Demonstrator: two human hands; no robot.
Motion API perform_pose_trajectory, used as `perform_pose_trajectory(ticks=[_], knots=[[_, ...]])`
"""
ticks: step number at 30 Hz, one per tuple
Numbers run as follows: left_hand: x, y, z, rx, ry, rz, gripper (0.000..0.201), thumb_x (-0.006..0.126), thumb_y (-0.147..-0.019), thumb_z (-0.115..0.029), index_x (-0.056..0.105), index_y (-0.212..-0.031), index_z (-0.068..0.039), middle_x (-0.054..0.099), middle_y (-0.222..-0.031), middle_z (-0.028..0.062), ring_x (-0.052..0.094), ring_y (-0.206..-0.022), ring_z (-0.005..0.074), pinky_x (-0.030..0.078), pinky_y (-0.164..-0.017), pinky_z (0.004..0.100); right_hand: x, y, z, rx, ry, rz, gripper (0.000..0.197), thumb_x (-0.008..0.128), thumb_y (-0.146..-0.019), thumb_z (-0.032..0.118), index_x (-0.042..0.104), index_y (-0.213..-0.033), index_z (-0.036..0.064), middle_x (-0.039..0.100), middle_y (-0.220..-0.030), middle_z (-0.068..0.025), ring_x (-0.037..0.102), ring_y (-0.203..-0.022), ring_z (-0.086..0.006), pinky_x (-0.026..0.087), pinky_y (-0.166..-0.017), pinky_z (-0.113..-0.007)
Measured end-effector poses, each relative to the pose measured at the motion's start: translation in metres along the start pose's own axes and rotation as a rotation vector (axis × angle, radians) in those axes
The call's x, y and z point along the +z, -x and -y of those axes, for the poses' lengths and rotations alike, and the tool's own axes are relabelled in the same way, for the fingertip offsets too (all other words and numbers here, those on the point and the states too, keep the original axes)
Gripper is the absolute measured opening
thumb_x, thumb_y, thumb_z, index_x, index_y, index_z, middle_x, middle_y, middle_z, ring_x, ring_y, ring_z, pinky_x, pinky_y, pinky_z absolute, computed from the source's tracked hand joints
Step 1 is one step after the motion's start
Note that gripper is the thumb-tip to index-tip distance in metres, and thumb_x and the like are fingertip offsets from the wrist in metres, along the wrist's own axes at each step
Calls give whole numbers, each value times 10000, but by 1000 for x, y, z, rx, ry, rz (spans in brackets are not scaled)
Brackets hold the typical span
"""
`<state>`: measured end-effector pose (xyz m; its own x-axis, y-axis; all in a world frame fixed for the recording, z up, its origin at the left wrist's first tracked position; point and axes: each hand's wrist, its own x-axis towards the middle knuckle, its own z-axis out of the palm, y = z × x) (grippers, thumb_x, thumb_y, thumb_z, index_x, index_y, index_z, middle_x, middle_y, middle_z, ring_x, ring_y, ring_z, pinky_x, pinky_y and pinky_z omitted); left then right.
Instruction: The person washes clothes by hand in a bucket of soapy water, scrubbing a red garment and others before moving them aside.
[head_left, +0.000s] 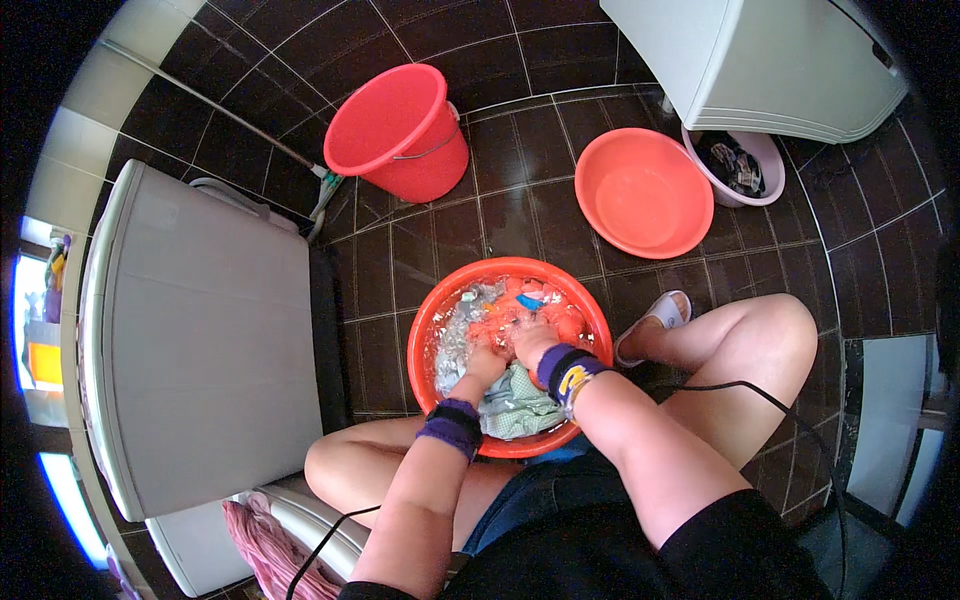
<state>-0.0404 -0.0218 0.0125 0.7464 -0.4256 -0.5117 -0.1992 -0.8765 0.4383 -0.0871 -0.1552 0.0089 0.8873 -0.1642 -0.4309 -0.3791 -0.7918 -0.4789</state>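
Note:
An orange-red plastic basin (420,352) of water stands on the floor between my knees, with wet laundry in it. Both wrists wear dark purple bands. My left hand (486,364) dips into the water, its fingers curled at the lower edge of a coral garment (492,327), fingertips hidden. Just to its right, my right hand (532,342) is closed on the same coral garment, partly under water. Close to me in the basin, below both hands, lies a pale green checked garment (520,405). A small blue piece (530,301) shows among the coral cloth, and suds or clear bubbles lie at the left.
A red bucket (430,150) stands at the far left, a coral basin (645,195) at the far right. Beside it, a pale basin (770,170) holds dark cloth under a white appliance (780,70). A grey-topped appliance (215,340) flanks my left; pink cloth (265,545) hangs below.

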Motion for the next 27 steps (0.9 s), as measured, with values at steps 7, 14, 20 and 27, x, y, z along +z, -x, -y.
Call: perform_pose_trajectory(ticks=[7, 14, 20, 27], knots=[[-1, 9, -19, -211, 1189, -329, 516, 605, -861, -386, 389, -1244, -116, 537, -1108, 135, 560, -978, 300, 458, -882, 428, -68, 36, 30, -63, -673, -282, 242, 589, -828, 249, 629, -977, 62, 625, -922, -192, 604, -881, -370, 491, -768, -427], [-47, 41, -20, 2, 1982, 513, 349, 422, -950, -371, 523, -1122, -85, 599, -1081, 108, 592, -972, 248, 506, -829, 403, -108, 126, 105, -315, -723, -400, 267, 672, -781, 361, 609, -840, 109, 583, -877, -108, 621, -758, -340, 496, -647, -428], [-42, 35, -16, 21, 2006, 320, 386, 360, -962, -378, 552, -1104, -75, 611, -1077, 115, 597, -972, 257, 504, -839, 412, -90, 115, 99, -289, -472, -591, 317, 639, -765, 461, 637, -789, 145, 610, -822, -49, 622, -572, -298, 513, -520, -406], [-53, 63, -66, -332, 1818, 73, 429, 301, -976, -364, 569, -1096, -52, 620, -1080, 116, 607, -961, 264, 497, -855, 406, -69, 74, 66, -189, -511, -586, 314, 563, -843, 437, 671, -767, 152, 665, -821, -97, 635, -655, -324, 499, -574, -439]])
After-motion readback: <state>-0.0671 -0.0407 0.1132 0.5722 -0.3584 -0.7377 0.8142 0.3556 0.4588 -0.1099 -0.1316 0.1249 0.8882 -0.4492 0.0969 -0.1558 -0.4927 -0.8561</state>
